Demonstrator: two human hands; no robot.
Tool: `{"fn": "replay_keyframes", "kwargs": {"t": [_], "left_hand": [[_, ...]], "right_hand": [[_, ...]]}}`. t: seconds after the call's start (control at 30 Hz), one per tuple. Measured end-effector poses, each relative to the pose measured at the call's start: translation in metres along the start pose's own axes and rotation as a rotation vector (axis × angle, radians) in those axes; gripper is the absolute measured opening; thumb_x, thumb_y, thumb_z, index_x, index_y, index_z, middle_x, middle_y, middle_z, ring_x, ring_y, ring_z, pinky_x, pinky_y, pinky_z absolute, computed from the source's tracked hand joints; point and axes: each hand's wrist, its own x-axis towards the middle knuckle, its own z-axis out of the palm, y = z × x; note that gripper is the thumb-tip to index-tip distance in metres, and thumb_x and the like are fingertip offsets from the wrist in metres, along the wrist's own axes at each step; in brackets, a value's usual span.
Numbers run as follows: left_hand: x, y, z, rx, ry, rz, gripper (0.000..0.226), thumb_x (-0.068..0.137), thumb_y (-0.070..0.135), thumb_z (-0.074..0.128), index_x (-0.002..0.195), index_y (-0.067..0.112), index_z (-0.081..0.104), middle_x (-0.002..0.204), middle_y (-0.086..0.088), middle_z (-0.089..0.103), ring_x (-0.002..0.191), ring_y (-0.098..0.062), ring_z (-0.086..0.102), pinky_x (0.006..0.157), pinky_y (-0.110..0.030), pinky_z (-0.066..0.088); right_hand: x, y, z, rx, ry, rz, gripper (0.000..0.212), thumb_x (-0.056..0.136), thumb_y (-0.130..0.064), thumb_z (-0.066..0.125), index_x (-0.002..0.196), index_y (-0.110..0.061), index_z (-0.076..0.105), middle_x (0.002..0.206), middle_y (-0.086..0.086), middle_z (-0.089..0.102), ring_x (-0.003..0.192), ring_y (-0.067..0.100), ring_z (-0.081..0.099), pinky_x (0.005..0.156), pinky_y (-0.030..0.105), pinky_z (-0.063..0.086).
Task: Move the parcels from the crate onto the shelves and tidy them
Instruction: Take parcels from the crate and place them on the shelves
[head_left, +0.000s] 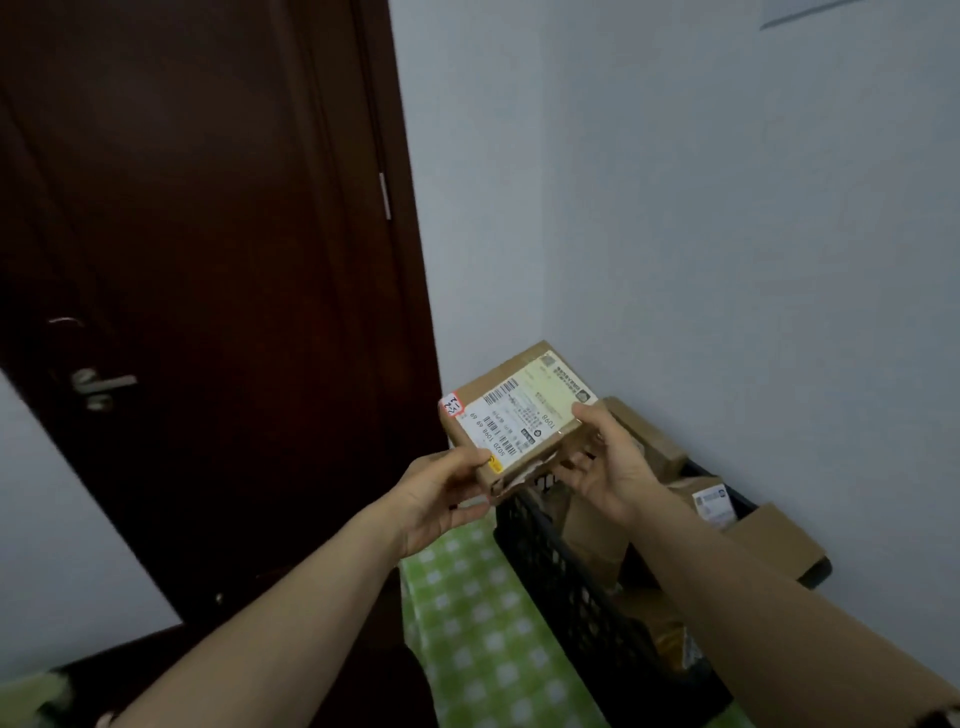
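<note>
left hand (441, 493): pinching parcel (519, 410) corner | right hand (608, 467): gripping its edge | both arms outstretched

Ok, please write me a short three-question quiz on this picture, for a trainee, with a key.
1. True or false: only one hand holds the labelled parcel.
2. The cloth beside the black crate is: A red striped, B green checked, C plain blue.
3. The dark door is on the parcel's ___ side.
Key: 1 false, left hand and right hand both grip it; 2 B; 3 left.
</note>
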Motion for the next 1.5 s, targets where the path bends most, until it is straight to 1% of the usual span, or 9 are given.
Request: {"fn": "replay_keyframes", "kwargs": {"t": [0.1, 0.4, 0.57, 0.67, 0.8, 0.97, 1.1, 1.2, 1.5], "left_hand": [[-0.009, 0.010, -0.015, 0.020, 0.041, 0.061, 0.027, 0.084, 0.007, 0.062, 0.111, 0.012, 0.063, 0.090, -0.002, 0.074, 0.090, -0.016, 0.067, 0.080, -0.031, 0.054], [-0.017, 0.017, -0.037, 0.042, 0.037, 0.134, 0.040, 0.081, 0.001, 0.065, 0.119, 0.013, 0.060, 0.105, -0.006, 0.072, 0.102, -0.018, 0.066, 0.085, -0.034, 0.052], [-0.024, 0.039, -0.047, 0.243, -0.008, 0.145, 0.042, 0.063, 0.013, 0.067, 0.105, 0.017, 0.063, 0.090, -0.004, 0.070, 0.088, -0.018, 0.062, 0.083, -0.038, 0.047], [-0.030, 0.054, -0.046, 0.336, -0.093, 0.120, 0.039, 0.074, 0.005, 0.064, 0.111, 0.013, 0.060, 0.083, -0.003, 0.068, 0.078, -0.014, 0.063, 0.072, -0.030, 0.050], [-0.036, 0.066, -0.041, 0.352, -0.168, 0.130, 0.058, 0.063, 0.009, 0.066, 0.121, 0.005, 0.059, 0.091, -0.006, 0.067, 0.081, -0.015, 0.065, 0.071, -0.030, 0.052], [-0.033, 0.062, -0.035, 0.115, 0.028, 0.200, 0.091, 0.055, 0.012, 0.071, 0.140, 0.012, 0.039, 0.107, -0.004, 0.065, 0.111, -0.024, 0.057, 0.084, -0.038, 0.048], [-0.039, 0.050, -0.035, 0.198, -0.053, 0.143, 0.055, 0.061, 0.020, 0.078, 0.113, 0.011, 0.063, 0.104, -0.004, 0.073, 0.108, -0.025, 0.063, 0.093, -0.044, 0.048], [-0.039, 0.046, -0.031, 0.279, -0.057, 0.143, 0.056, 0.062, 0.018, 0.083, 0.115, 0.011, 0.064, 0.107, -0.007, 0.072, 0.105, -0.027, 0.066, 0.091, -0.045, 0.051], [-0.051, 0.052, -0.028, 0.309, -0.005, 0.154, 0.045, 0.070, 0.015, 0.076, 0.113, 0.010, 0.064, 0.104, -0.007, 0.073, 0.098, -0.025, 0.069, 0.082, -0.040, 0.055]], "right_hand": [[-0.003, 0.003, 0.007, -0.083, -0.025, 0.002, 0.006, 0.084, -0.015, 0.064, 0.089, -0.016, 0.062, 0.077, -0.001, 0.072, 0.085, 0.014, 0.062, 0.092, 0.037, 0.044], [-0.010, 0.007, 0.027, -0.214, -0.098, 0.002, 0.022, 0.078, -0.021, 0.068, 0.097, -0.012, 0.062, 0.094, 0.006, 0.068, 0.091, 0.022, 0.061, 0.090, 0.043, 0.046], [-0.001, -0.010, 0.024, -0.360, 0.006, -0.183, 0.063, 0.072, -0.034, 0.069, 0.131, -0.020, 0.052, 0.127, -0.001, 0.050, 0.107, 0.014, 0.049, 0.085, 0.033, 0.041], [0.000, -0.022, 0.025, -0.633, -0.155, -0.150, 0.088, 0.050, -0.042, 0.077, 0.133, -0.030, 0.051, 0.137, 0.000, 0.045, 0.122, 0.017, 0.045, 0.107, 0.040, 0.036], [-0.011, -0.014, 0.037, -0.823, -0.409, 0.046, 0.108, 0.044, -0.031, 0.089, 0.140, -0.028, 0.041, 0.136, 0.008, 0.051, 0.119, 0.028, 0.055, 0.103, 0.048, 0.043], [-0.022, -0.005, 0.039, -0.788, -0.425, 0.044, 0.106, 0.045, -0.031, 0.092, 0.138, -0.018, 0.044, 0.114, 0.010, 0.069, 0.103, 0.031, 0.067, 0.097, 0.052, 0.048], [-0.029, -0.002, 0.047, -0.721, -0.362, -0.039, 0.104, 0.053, -0.023, 0.091, 0.142, -0.018, 0.037, 0.112, 0.008, 0.069, 0.098, 0.026, 0.069, 0.091, 0.049, 0.053], [-0.036, -0.001, 0.052, -0.696, -0.346, -0.071, 0.083, 0.069, -0.012, 0.082, 0.140, -0.018, 0.039, 0.110, 0.007, 0.069, 0.095, 0.022, 0.070, 0.087, 0.042, 0.056], [-0.043, 0.000, 0.055, -0.671, -0.349, -0.088, 0.072, 0.076, -0.012, 0.076, 0.139, -0.016, 0.041, 0.112, 0.006, 0.067, 0.096, 0.024, 0.069, 0.087, 0.043, 0.055]]}}
